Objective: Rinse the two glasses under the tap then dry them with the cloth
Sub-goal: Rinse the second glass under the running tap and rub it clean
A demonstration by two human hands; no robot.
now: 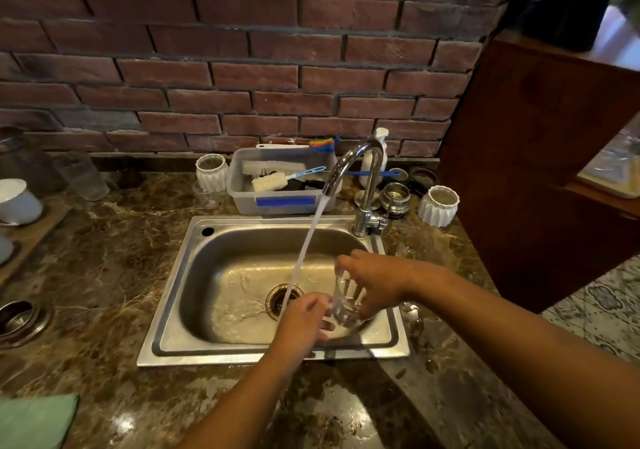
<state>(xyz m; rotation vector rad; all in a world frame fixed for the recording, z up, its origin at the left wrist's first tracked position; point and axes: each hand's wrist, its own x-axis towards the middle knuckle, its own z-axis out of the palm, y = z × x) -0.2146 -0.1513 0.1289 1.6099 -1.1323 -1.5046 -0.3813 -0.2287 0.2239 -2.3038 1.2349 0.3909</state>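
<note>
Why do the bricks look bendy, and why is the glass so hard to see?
Head view: the wide lens bends the brick wall near the edges; the glass is clear, wet and slightly blurred; the counter shines with glare.

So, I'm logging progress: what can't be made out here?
All in the head view.
Glass: rim and base covered by right hand and left hand.
Green cloth: cut off by the frame's lower left edge.
Clear vessel by the tub: too blurred to tell if it is the second glass.
</note>
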